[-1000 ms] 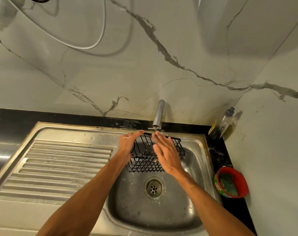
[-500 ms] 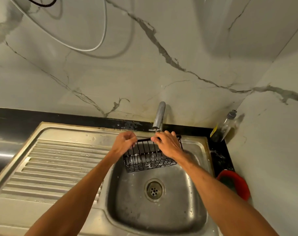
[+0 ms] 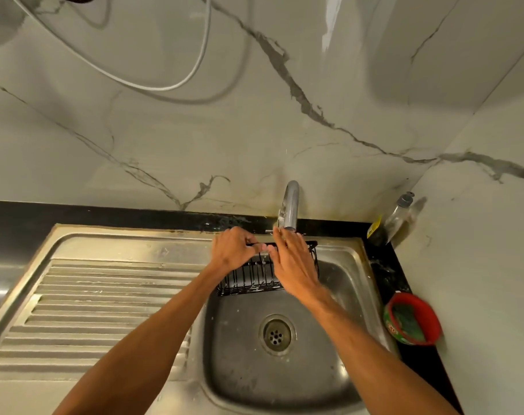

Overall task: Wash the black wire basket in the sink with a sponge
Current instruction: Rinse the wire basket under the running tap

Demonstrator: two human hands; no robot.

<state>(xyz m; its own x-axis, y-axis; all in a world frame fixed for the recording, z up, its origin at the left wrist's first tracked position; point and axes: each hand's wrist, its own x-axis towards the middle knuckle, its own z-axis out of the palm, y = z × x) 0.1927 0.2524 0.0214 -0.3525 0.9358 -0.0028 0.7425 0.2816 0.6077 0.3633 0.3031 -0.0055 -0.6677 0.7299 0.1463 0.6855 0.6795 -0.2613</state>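
Note:
A black wire basket is held over the back of the steel sink, just under the tap. My left hand grips the basket's top rim at its left end, fingers curled round the wire. My right hand lies across the basket's right half with fingers straight and flat, touching the wire and hiding that side. A green sponge sits in a red bowl on the black counter at the right. No water stream is plain to see.
A ribbed steel drainboard fills the left. A clear soap bottle stands in the back right corner against the marble wall. A white hose loops on the wall above. The drain sits mid-sink.
The basket has tipped more upright and shifted slightly toward the tap. My right hand went from curled on the rim to flat with straight fingers across the basket. My left hand kept its grip.

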